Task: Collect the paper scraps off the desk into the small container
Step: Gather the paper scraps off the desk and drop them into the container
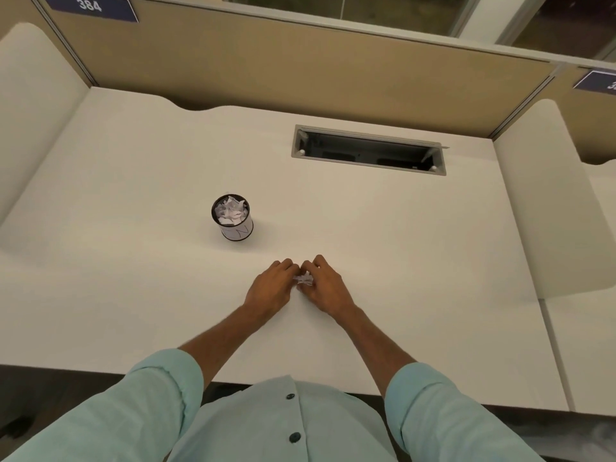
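A small round black container (233, 232) with a white label stands on the white desk (133, 181), left of centre, filled with crumpled white paper scraps (230, 211). Nearer to me, my left hand (271, 286) and my right hand (325, 285) meet fingertip to fingertip on the desk surface. Between them sits a small bunch of white paper scraps (304, 279), pinched from both sides by my fingers. The hands lie to the lower right of the container, about a hand's length away from it.
A rectangular cable cut-out (368, 151) is sunk into the desk at the back right. Tan partition panels (300, 68) close off the back, and rounded white side dividers (546, 195) stand at left and right. The desk's front edge (83, 365) runs near my body.
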`<state>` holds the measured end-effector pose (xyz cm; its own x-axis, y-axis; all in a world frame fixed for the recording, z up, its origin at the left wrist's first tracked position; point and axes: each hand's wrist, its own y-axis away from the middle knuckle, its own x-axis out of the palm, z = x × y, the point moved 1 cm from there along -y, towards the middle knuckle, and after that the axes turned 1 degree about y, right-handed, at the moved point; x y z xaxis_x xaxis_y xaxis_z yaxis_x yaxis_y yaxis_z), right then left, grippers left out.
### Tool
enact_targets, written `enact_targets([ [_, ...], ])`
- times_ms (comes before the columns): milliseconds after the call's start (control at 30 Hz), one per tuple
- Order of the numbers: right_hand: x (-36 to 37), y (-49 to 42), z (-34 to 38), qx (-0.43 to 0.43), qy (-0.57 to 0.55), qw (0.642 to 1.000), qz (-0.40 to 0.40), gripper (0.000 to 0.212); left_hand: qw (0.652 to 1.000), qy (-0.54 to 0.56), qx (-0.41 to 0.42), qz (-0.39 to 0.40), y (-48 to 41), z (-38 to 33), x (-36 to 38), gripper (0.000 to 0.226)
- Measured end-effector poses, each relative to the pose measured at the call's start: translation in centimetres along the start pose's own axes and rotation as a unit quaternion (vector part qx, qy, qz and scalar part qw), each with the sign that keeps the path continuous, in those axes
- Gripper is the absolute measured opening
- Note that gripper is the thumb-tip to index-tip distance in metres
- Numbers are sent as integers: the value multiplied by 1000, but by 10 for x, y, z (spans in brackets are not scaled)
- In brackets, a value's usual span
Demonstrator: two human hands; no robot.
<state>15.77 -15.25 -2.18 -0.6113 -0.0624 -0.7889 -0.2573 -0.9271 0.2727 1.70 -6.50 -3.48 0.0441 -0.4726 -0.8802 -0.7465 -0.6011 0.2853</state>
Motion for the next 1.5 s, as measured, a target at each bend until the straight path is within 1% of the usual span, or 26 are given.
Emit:
enact_targets([
  [133, 9, -4, 6, -7, 33, 999, -22, 20, 1000, 24, -3, -17, -3, 4, 3, 26],
  [267, 14, -9, 10, -10, 78, 997, -26, 23, 998, 55, -9, -25, -6, 5, 2, 23],
  [367, 12, -18, 13, 0, 86, 996, -18, 21, 996, 87, -16, -23, -12, 5, -3, 20],
  [467, 2, -31, 16, 29, 61, 998, -11, 16, 994, 102, -29, -13, -21, 7, -16, 18],
  [567, -17, -47, 17, 33, 23, 999, -9, 15, 993, 111, -28, -23, -31, 12, -35, 15],
  [733, -53, -76, 36, 10, -35, 998, -53, 9, 988, 119, 0, -93, -47, 22, -80, 13],
  [833, -69, -94, 55, -7, -68, 996, -65, 4, 981, 134, -1, -139, -50, 34, -107, 10],
  [1033, -75, -125, 99, -27, -102, 993, -57, 3, 964, 161, -45, -207, -41, 67, -141, 8],
  [1267, -55, -146, 138, -28, -120, 992, -38, 6, 948, 193, -106, -231, -28, 103, -146, 10],
  [1400, -48, -153, 144, -17, -137, 989, -48, 7, 933, 220, -145, -245, -29, 110, -142, 14],
  [1500, -47, -157, 145, -19, -136, 990, -33, 10, 922, 262, -152, -241, -27, 117, -141, 16],
])
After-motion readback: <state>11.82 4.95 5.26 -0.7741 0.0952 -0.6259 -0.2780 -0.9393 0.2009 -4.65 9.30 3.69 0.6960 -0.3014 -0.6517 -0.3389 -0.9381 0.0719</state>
